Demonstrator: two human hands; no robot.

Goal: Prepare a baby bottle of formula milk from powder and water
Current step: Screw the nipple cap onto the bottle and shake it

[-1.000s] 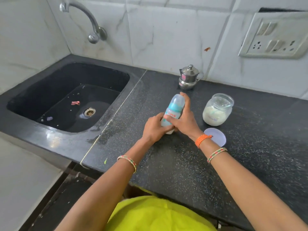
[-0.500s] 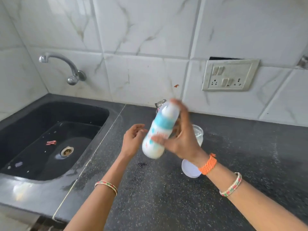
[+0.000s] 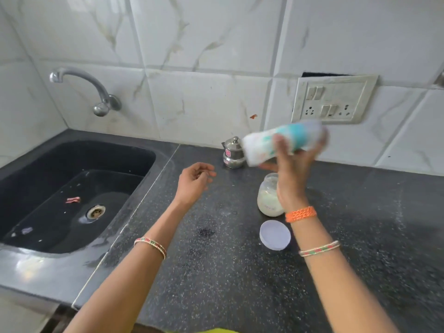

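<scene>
My right hand (image 3: 292, 169) grips a baby bottle (image 3: 271, 143) raised above the counter and tipped nearly on its side, blurred by motion. It is white with a teal band and a clear cap, its base pointing left. My left hand (image 3: 193, 180) hovers over the black counter (image 3: 216, 272) with loosely curled fingers, holding nothing. A glass jar of white powder (image 3: 266, 198) stands open under my right wrist, partly hidden by it. Its round white lid (image 3: 275, 235) lies flat on the counter in front of the jar.
A small steel lidded pot (image 3: 233, 152) stands at the back by the tiled wall. A black sink (image 3: 72, 188) with a wall tap (image 3: 96, 92) fills the left side. A switch and socket panel (image 3: 332, 99) is on the wall behind the bottle.
The bottle went from standing on the counter in both hands to being lifted by my right hand alone and tipped sideways. My left hand let go and drew back left.
</scene>
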